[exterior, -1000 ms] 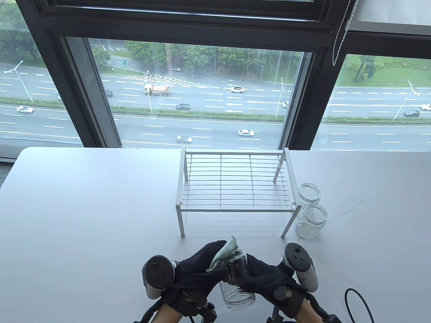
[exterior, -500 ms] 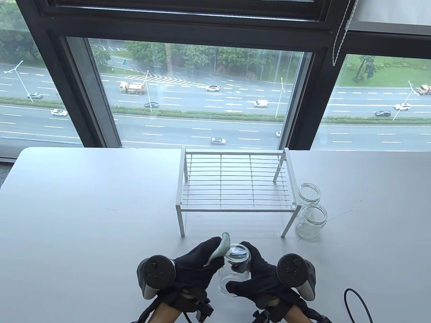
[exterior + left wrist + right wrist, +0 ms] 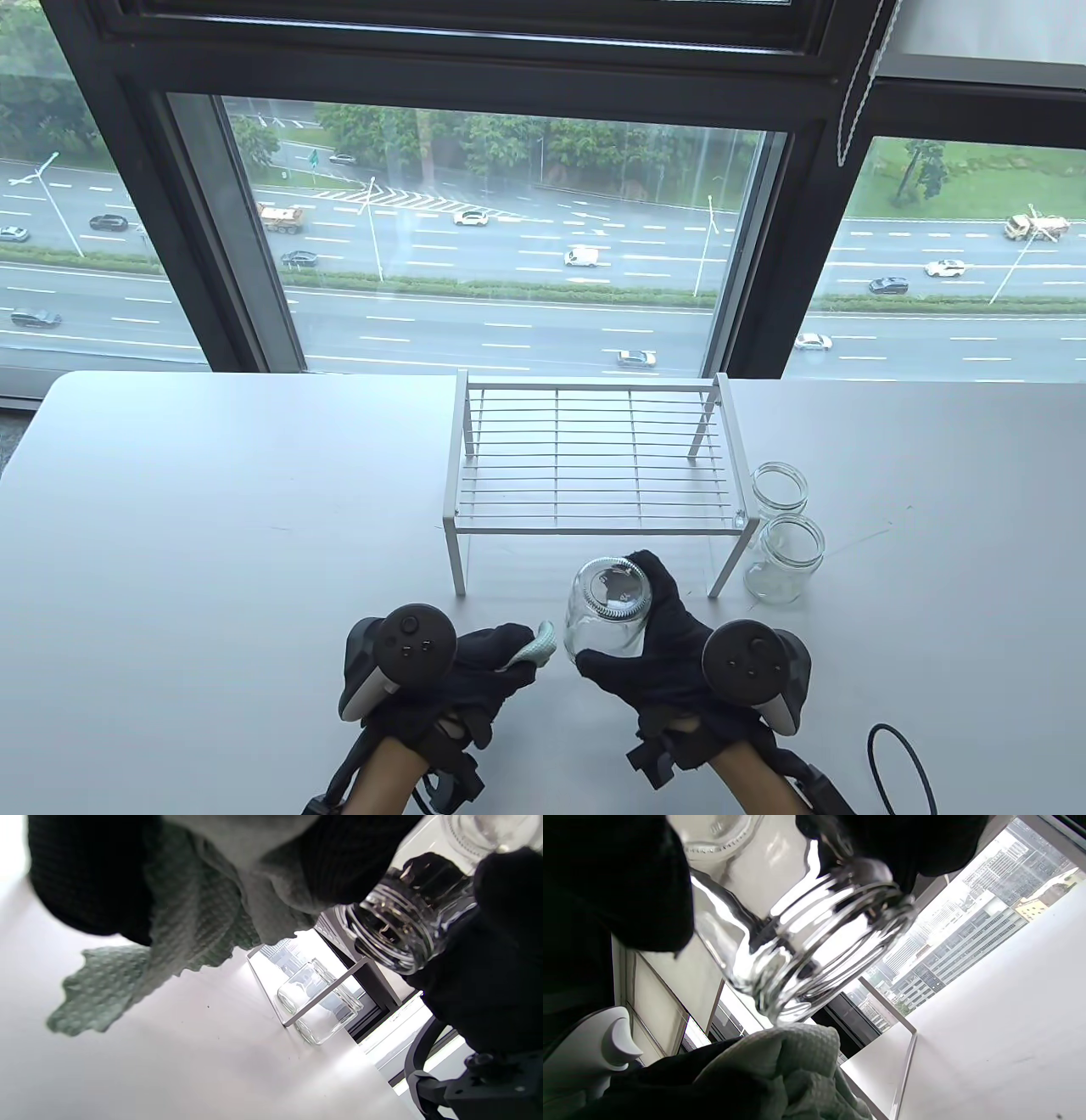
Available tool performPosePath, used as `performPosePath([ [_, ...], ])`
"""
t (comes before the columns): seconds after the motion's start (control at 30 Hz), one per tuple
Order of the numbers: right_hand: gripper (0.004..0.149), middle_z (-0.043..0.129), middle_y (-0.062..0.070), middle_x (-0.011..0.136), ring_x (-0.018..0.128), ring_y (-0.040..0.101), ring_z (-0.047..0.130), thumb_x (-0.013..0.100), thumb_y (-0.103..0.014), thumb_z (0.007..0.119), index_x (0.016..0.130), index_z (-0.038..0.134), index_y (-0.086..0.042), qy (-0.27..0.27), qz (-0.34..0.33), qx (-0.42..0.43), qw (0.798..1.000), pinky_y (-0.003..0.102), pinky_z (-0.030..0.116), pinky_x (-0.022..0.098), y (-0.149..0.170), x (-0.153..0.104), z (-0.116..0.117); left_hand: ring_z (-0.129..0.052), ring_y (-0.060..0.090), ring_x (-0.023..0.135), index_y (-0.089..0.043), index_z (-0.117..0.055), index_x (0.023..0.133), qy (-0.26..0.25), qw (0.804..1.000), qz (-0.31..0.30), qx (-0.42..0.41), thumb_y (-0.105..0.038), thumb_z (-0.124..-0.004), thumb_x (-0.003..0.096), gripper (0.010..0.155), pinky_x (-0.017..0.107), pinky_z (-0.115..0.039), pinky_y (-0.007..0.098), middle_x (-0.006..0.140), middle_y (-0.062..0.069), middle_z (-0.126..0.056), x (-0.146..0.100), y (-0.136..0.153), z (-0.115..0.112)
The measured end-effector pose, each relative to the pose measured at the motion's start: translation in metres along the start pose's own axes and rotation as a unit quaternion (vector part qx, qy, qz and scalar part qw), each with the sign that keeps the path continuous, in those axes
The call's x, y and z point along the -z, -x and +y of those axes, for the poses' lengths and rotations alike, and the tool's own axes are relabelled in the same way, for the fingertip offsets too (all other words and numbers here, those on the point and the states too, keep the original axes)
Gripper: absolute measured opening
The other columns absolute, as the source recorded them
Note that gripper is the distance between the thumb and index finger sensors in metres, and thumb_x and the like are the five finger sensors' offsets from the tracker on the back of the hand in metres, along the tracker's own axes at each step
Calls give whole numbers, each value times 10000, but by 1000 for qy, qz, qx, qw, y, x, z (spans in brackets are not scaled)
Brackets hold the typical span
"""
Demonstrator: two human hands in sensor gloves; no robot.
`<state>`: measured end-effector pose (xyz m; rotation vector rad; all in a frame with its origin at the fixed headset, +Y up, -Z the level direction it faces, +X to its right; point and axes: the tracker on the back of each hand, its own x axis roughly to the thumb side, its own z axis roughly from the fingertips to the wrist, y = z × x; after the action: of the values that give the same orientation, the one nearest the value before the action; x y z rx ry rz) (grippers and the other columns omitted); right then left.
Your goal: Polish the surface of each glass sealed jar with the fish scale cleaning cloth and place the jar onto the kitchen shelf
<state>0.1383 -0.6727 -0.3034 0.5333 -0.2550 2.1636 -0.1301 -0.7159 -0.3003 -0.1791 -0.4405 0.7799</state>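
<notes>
The right hand (image 3: pixel 670 645) grips a clear glass jar (image 3: pixel 604 607) held tilted above the bench (image 3: pixel 212 526) just in front of the white wire shelf (image 3: pixel 594 463), while the left hand (image 3: pixel 475 671), apart from the jar, clutches the pale green cloth (image 3: pixel 536 649) bunched in its fingers.

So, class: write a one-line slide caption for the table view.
Right hand lifts a jar toward the shelf; left hand holds the cloth.
</notes>
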Motion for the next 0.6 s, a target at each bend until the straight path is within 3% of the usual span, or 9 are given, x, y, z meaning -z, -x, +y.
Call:
performPosePath([
  [0.27, 1125, 603, 147, 1076, 900, 432, 811, 297, -541, 995, 1070, 317, -84, 20, -15, -8, 1000, 642, 563, 711, -25, 62, 7, -1009, 494, 608, -139, -780, 948, 28, 999, 19, 9, -418, -825, 487, 541, 372, -924, 489, 868, 288, -931, 2, 4, -4],
  [0.6, 1127, 582, 143, 1087, 907, 456, 797, 310, -529, 995, 1076, 287, -102, 33, 17, -24, 999, 655, 566, 703, -22, 119, 35, -1000, 500, 621, -139, -778, 950, 38, 999, 28, 11, -421, -822, 490, 542, 382, -918, 496, 879, 287, -922, 2, 4, -4],
])
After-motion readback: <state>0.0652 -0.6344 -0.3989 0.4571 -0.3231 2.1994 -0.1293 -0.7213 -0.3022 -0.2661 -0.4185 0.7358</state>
